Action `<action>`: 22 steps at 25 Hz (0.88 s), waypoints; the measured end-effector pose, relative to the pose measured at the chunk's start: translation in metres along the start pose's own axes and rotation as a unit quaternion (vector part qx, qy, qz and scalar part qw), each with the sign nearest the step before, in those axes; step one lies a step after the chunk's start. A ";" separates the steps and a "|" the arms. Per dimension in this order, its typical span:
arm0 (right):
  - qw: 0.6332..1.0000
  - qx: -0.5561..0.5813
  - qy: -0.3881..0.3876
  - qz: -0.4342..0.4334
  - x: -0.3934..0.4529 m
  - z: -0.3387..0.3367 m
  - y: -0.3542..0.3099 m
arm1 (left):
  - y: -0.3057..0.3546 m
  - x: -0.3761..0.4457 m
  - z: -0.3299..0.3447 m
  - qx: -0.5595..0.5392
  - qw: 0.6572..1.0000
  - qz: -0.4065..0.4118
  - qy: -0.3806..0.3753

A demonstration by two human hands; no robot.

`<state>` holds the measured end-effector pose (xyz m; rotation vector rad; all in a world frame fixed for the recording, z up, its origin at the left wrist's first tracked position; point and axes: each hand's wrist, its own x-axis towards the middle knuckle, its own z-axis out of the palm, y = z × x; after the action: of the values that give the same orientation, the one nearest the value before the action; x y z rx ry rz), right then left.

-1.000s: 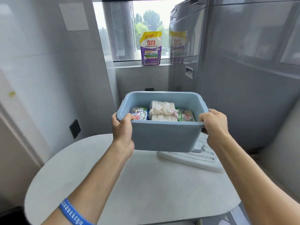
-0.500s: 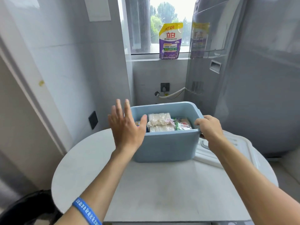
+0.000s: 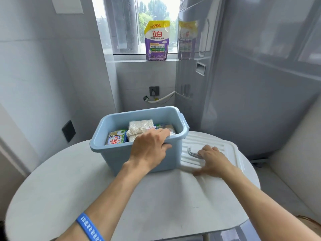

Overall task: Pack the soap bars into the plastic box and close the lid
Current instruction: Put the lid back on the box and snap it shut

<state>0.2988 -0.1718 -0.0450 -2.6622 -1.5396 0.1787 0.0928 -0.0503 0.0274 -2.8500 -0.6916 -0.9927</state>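
A light blue plastic box (image 3: pixel 111 153) stands on the round white table (image 3: pixel 52 188), lid off. Inside lie several wrapped soap bars (image 3: pixel 116 138), with a white wrapped pack (image 3: pixel 141 125) in the middle. My left hand (image 3: pixel 149 147) grips the box's near rim, fingers curled over the edge into the box. The white lid (image 3: pixel 213 141) lies flat on the table to the right of the box, partly under it. My right hand (image 3: pixel 211 160) rests on the lid with its fingers at the grey handle (image 3: pixel 192 153); whether they grip it is unclear.
A tall grey appliance (image 3: pixel 251 84) stands close behind and to the right of the table. A purple detergent pouch (image 3: pixel 157 40) sits on the window sill. The wall behind holds a socket (image 3: pixel 154 91) with a white hose, and a dark switch plate (image 3: pixel 68 130) is on the left wall.
The box, held up in both hands a second ago, now stands on the table. My left hand moved from open beside the box onto its near rim. My right hand left the rim for the lid.
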 end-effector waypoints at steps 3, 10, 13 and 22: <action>1.000 0.028 0.006 0.012 -0.003 0.001 0.001 | -0.004 0.000 0.000 -0.002 1.000 -0.011 0.007; 0.995 -0.029 -0.004 0.098 -0.012 -0.003 0.009 | 0.000 0.002 0.000 -0.010 0.999 -0.022 0.026; 0.981 0.050 0.036 0.182 -0.021 -0.011 0.027 | -0.002 0.006 0.001 -0.022 0.998 -0.035 0.046; 0.904 0.381 0.177 0.073 -0.025 -0.098 -0.005 | -0.016 0.007 -0.036 -0.344 0.927 -0.149 -0.036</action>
<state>0.2946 -0.1904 0.0544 -2.0268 -0.8963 0.2292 0.0695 -0.0399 0.0584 -3.4565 -0.9683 -1.4164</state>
